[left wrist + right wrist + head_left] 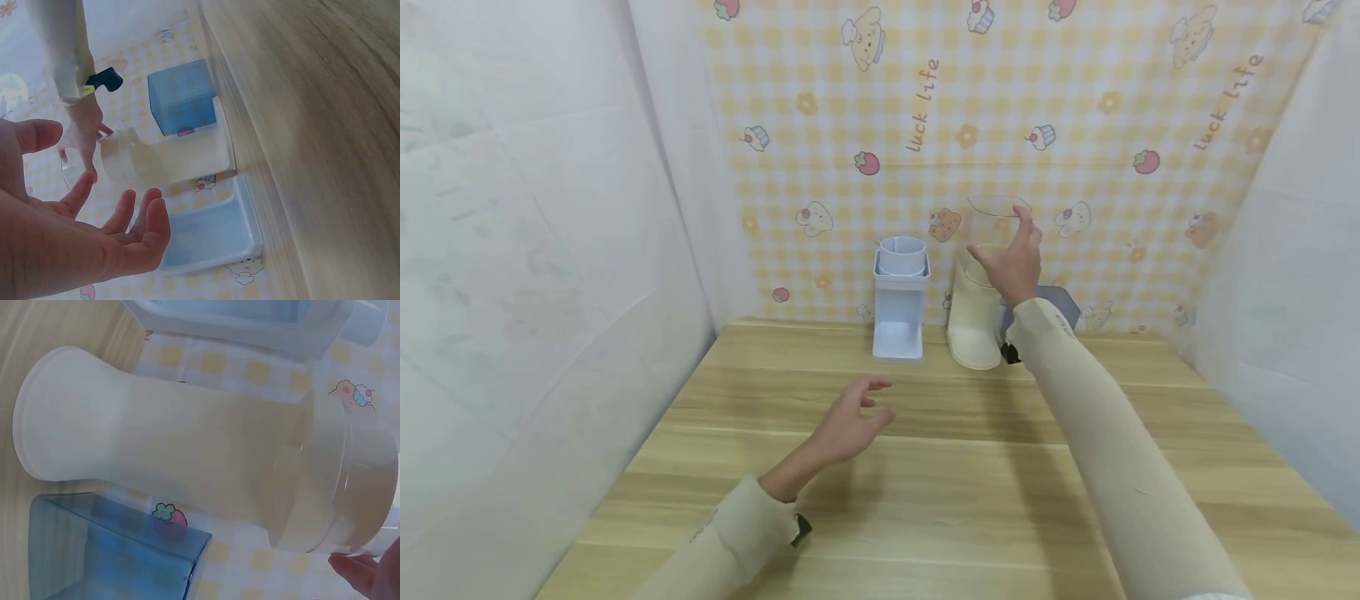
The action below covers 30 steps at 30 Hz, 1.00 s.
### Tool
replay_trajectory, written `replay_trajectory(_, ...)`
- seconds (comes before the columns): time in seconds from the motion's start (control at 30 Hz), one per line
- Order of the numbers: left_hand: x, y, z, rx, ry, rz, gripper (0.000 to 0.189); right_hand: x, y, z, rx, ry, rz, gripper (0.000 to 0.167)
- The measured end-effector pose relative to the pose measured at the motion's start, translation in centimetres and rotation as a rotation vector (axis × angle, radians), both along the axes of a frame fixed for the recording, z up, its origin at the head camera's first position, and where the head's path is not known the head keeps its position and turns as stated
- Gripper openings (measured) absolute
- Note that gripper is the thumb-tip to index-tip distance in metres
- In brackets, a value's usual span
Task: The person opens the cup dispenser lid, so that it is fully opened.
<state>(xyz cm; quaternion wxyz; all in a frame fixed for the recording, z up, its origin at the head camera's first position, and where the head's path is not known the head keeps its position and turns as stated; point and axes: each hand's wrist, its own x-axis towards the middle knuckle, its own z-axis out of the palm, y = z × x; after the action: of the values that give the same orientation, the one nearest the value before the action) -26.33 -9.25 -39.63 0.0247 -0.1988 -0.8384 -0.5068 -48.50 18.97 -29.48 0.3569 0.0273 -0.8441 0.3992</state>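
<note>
My right hand (1017, 260) grips a clear plastic cylinder (988, 221) between spread thumb and fingers. The cylinder sits upright at the top of a cream stand (973, 321) with a rounded foot; how deep it reaches into the stand's collar I cannot tell. In the right wrist view, fingertips (353, 572) touch the side just above the cream collar (312, 481). Over the table, in front of the stands, my left hand (850, 421) hangs with loosely bent, parted fingers and holds nothing. A pale blue stand (898, 304) with a short round collar (902, 254) stands left of the cream one.
A see-through blue container (181, 97) stands right of the cream stand, partly behind my right sleeve in the head view. A patterned yellow-checked cloth (820, 158) hangs behind the wooden table (940, 500). White sheets (550, 250) close both sides.
</note>
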Motion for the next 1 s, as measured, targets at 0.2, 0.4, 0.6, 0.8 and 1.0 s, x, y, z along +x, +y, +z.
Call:
replay_trajectory(0.2, 0.2, 0.2, 0.0, -0.008, -0.027, 0.007, 0.044, 0.9, 0.3, 0.0, 0.051, 0.037, 0.016, 0.098)
replay_trajectory(0.4, 0.7, 0.5, 0.1, -0.021, -0.029, -0.010, 0.044, 1.9, 0.6, -0.1, 0.086, 0.059, 0.011, 0.098)
replay_trajectory(0.6, 0.9, 0.6, -0.1, -0.014, -0.012, -0.014, 0.042, 3.5, 0.7, 0.1, 0.095, 0.054, 0.045, 0.096)
replay_trajectory(0.8, 1.0, 0.5, -0.2, -0.017, -0.005, -0.020, 0.043, 4.8, 0.9, 0.3, 0.106, 0.037, 0.073, 0.095)
replay_trajectory(1.0, 1.3, 0.4, -0.1, -0.016, -0.010, -0.033, 0.043, 6.1, 1.1, 0.4, 0.111, 0.032, 0.103, 0.096)
